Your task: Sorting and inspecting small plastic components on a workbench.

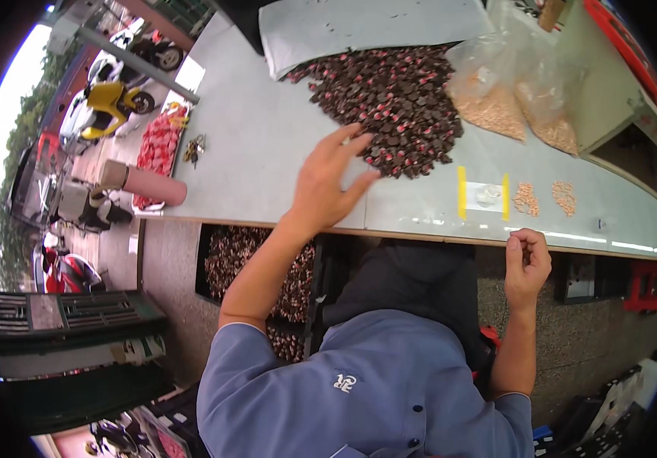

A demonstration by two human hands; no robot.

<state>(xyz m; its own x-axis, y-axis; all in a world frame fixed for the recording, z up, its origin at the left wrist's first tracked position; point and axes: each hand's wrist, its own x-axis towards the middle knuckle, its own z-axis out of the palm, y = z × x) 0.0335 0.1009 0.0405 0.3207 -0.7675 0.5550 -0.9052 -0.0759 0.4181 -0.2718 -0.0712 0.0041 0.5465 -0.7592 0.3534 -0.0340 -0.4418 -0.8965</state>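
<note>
A wide heap of small dark brown pieces (389, 107), some with pink or red faces, lies on the grey table. My left hand (330, 183) is at its near left edge, palm down, with fingers spread and fingertips against the outermost pieces. At the table's front edge, my right hand (528, 263) is curled with thumb and fingers together; anything between them is too small to make out. Beyond it, a white card (485, 206) with a small clear item on it is flanked by yellow tape strips. Two little groups of tan pieces, one nearer (526, 200) and one farther right (564, 198), lie beside it.
Clear bags of tan pieces (489, 111) stand beside a grey-green box (618, 114). A white sheet (367, 30) borders the heap's far side. A pink bottle (145, 183), keys (196, 149) and a red-filled tray are leftward. A black crate (203, 263) of dark pieces sits below.
</note>
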